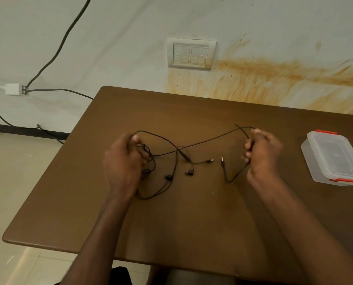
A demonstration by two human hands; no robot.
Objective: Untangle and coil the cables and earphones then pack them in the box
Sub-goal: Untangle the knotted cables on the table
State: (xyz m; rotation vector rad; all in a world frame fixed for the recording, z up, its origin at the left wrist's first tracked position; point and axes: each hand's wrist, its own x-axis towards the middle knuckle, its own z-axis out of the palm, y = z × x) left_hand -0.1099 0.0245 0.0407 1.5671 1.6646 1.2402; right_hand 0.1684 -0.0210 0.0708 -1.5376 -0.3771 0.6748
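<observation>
A brown table (192, 212) meets a stained wall (274, 83). Thin black tangled cables (202, 141) stretch between the left hand (123, 161) and right hand (262, 155), both clenched on them; a lidded clear box (332, 157) sits at three o'clock.

A brown counter (192, 212) stands against a pale wall (130, 21) streaked with orange-brown stains (274, 79). A switch plate (191, 53) sits above it; grey wall cables (54, 52) meet what looks like a small white junction box (12, 89)

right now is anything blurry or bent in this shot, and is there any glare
Head view: wide-angle bend tilts the wall switch plate and curves the table edges; both hands, left hand and right hand, look slightly soft; thin cables stay readable; lighting dim, no strong glare.
</observation>
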